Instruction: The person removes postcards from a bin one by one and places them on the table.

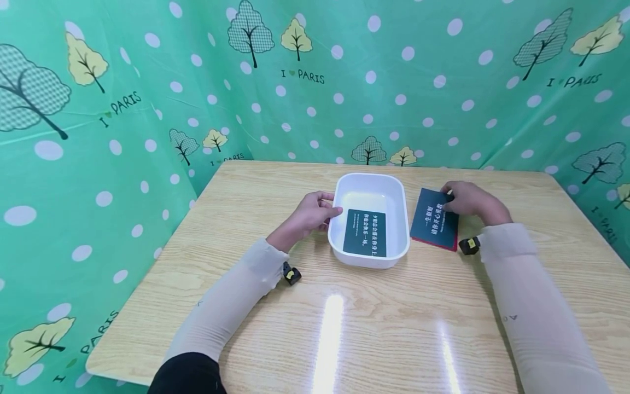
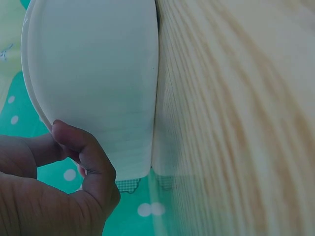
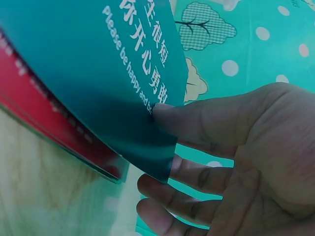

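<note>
A white plastic basin (image 1: 369,262) stands on the wooden table. My left hand (image 1: 312,213) grips its left rim, the thumb over the edge; in the left wrist view the fingers (image 2: 98,167) are bent at the rim beside the outer wall. Inside the basin lies a dark teal card (image 1: 365,232) with white print. To the right, my right hand (image 1: 470,200) pinches another dark teal card (image 3: 93,59) by its corner, thumb on its printed face. That card is bent up and apart from a red card (image 3: 59,123) lying underneath.
The wooden table (image 1: 275,328) reaches to a green printed curtain (image 1: 418,82) at the back and left. Small black wrist devices with yellow marks hang at the left wrist (image 1: 292,273) and right wrist (image 1: 470,245). Bright reflections lie on the near tabletop.
</note>
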### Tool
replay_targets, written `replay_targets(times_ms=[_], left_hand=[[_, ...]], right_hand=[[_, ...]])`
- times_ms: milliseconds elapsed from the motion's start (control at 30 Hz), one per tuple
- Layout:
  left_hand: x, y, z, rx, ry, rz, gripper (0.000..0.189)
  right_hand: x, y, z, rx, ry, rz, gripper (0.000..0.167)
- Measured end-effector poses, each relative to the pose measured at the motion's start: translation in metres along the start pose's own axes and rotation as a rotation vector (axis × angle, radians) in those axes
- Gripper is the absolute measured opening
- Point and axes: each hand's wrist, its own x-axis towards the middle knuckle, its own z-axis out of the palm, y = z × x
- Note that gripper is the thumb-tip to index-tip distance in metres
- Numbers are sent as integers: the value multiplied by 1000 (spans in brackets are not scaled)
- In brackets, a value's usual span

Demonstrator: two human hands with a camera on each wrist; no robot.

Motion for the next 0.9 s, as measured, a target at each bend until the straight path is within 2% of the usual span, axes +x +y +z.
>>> replay_targets(times_ms=[433, 900], left_hand=[[2, -1, 0, -2, 2, 1, 48], [2, -1, 0, 5, 3, -11, 46]], right_hand=[[5, 2, 6, -28, -34, 28, 46], [6, 2, 10, -54, -23, 22, 43]])
